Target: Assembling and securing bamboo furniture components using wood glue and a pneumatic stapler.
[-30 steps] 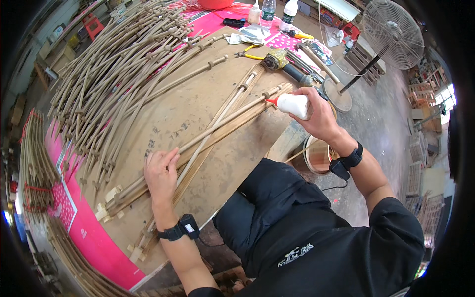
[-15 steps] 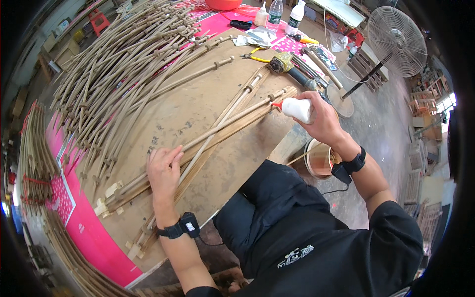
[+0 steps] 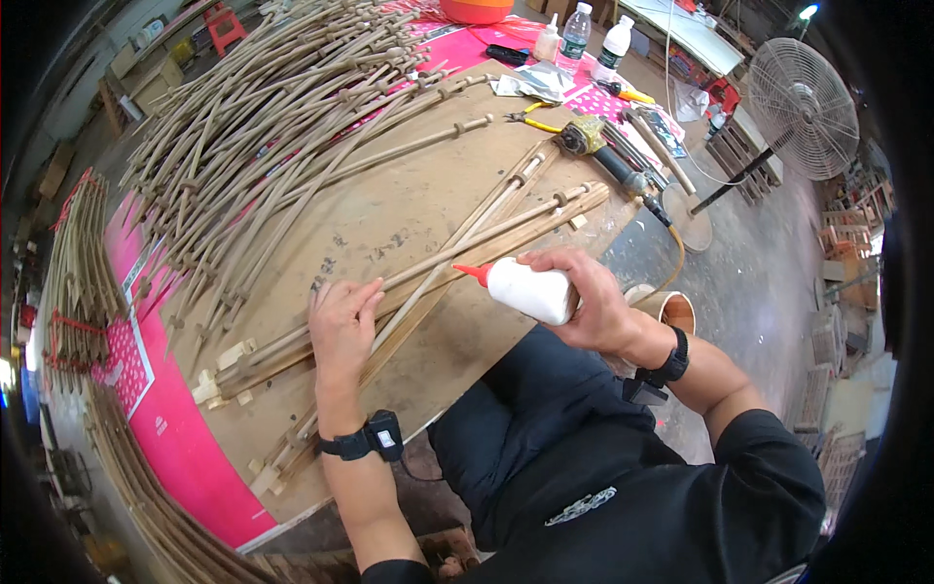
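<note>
Far left of the left grip, a bundle of slender wooden rods (image 3: 73, 282) stands bound with red ties. Between it and that grip, a pink sheet (image 3: 190, 467) edges the brown work board (image 3: 409, 204). Also left of the grip and just beyond the near end of the rod it holds, small pale wooden blocks (image 3: 206, 389) sit on the board. Above and to the left of the same grip spreads a heap of knobbed rods (image 3: 292, 136), loosely overlapping.

The left hand (image 3: 345, 316) is closed lightly over the upper rod (image 3: 525, 215), thumb and forefinger close together along it; how firmly it presses cannot be told. From this grip the rod slants up and away to the right, above a flat wooden strip, and crosses a paler rod (image 3: 496, 206) between the two hands.

Right of the crossing, the right hand (image 3: 589, 302) is wrapped around a white squeeze bottle (image 3: 530, 290), its fingers bent only as far as the bottle's girth allows. The bottle lies nearly level, its red nozzle (image 3: 472, 273) pointing left toward the paler rod; contact cannot be told.

Above the right grip lie yellow-handled pliers (image 3: 538, 124) and, slightly farther right, a power tool (image 3: 613, 164). Well apart, up and to the right, stands a caged fan (image 3: 803, 107).
</note>
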`<state>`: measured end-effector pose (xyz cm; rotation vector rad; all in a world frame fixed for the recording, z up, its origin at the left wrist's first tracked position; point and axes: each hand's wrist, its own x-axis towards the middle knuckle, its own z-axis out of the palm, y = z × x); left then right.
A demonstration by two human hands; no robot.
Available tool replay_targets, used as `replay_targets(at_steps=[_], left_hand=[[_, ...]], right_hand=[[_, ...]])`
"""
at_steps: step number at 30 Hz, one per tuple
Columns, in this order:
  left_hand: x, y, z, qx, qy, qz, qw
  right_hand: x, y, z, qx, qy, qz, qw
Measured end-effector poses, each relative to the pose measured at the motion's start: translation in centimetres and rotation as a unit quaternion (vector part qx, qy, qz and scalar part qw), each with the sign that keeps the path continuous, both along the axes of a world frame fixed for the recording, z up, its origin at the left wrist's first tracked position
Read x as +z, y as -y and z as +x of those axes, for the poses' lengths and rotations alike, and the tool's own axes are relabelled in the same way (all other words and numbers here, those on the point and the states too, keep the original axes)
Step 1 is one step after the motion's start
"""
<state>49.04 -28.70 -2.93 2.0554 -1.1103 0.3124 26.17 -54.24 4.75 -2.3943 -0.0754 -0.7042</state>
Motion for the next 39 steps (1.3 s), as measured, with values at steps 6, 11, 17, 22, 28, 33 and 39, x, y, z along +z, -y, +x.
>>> replay_targets(at_steps=[6,11,17,22,28,33,39], left_hand=[[0.0,0.1,-0.2,0.006,-0.019,0.004,1.0],[0.3,-0.4,-0.1,0.004,0.0,0.002,1.0],[0.4,0.2,-0.1,0.009,-0.018,0.032,0.999],[0.1,0.1,-0.1,0.009,-0.013,0.033,0.999],[0.0,-0.2,-0.1,0.01,-0.015,0.04,0.999],[0.0,0.0,-0.2,0.015,-0.018,0.031,0.999],[-0.3,0.2,-0.1,0.014,-0.029,0.018,0.999]], right_hand=[[-0.9,-0.8,1.4,0.008,0.001,-0.015,1.0],[-0.9,-1.0,1.9,0.02,0.0,-0.013,1.0],[-0.8,-0.3,1.9,0.03,-0.012,-0.032,0.999],[-1.0,-0.6,1.6,0.049,-0.003,-0.026,0.998],[-0.8,-1.0,1.7,0.066,-0.007,-0.03,0.997],[-0.7,-0.5,1.4,0.025,-0.019,-0.04,0.999],[-0.6,-1.0,1.0,0.045,-0.011,0.069,0.997]])
